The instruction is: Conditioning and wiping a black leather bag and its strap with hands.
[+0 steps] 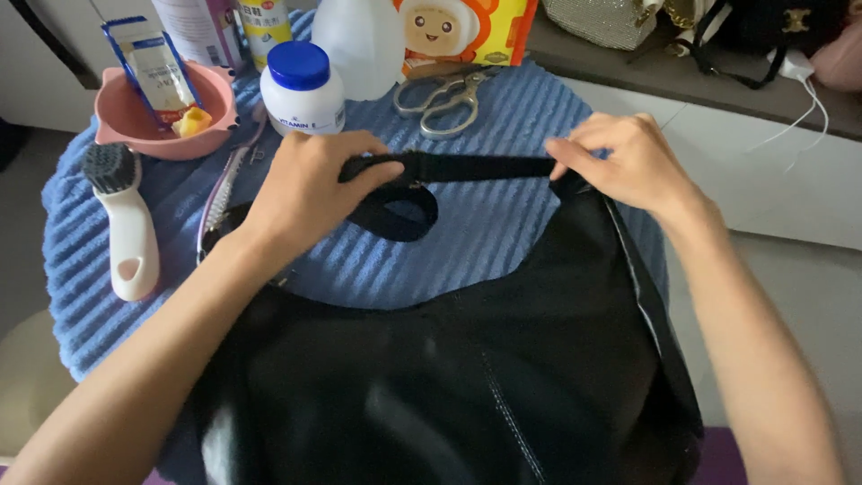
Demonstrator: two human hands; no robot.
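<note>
Hands: left hand (310,184), right hand (620,162) each pinching 1 black strap (476,167) of 1 black bag (449,386).

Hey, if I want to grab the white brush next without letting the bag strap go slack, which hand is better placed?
Probably the left hand. The white brush lies on the blue towel on its side, with nothing between them. The right hand pinches the black strap at the far end and would have to cross the bag.

Light: soft, even daylight, moderately bright.
Shadows: faint, beneath the hands on the blue towel (467,242).
Glare: pale sheen on the black bag (431,395).
Focus: centre sharp; lower edge and forearms slightly blurred.
Edges: mild wide-angle stretch.
</note>
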